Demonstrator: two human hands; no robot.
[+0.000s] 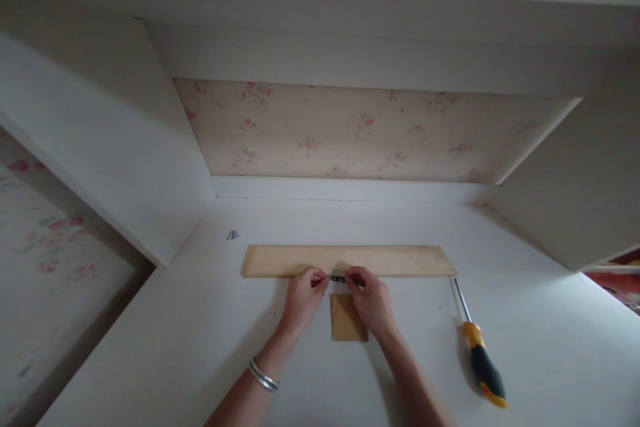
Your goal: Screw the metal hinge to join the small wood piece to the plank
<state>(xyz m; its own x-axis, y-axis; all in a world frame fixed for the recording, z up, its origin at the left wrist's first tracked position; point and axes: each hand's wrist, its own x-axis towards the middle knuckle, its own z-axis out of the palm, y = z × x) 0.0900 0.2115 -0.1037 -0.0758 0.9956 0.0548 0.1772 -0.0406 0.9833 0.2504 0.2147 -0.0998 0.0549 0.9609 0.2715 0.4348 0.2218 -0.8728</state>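
Observation:
A small dark metal hinge point(339, 275) is held between my two hands at the front edge of a long pale wooden board point(400, 260). At its left end, the fingertips of my left hand point(306, 290) are pinched together. My right hand point(369, 297) grips the hinge's right end between thumb and forefinger. Just below, and partly covered by my right hand, lies a square tan piece point(347, 321), whose material I cannot tell. My fingers hide both ends of the hinge.
A screwdriver point(483, 363) with a yellow and black handle lies at the right, its tip by the board's corner. Small metal pieces point(233, 235) sit behind the board's left end. White panels point(125, 140) stand on both sides of the white desktop point(215, 320), with a shelf point(400, 10) overhead.

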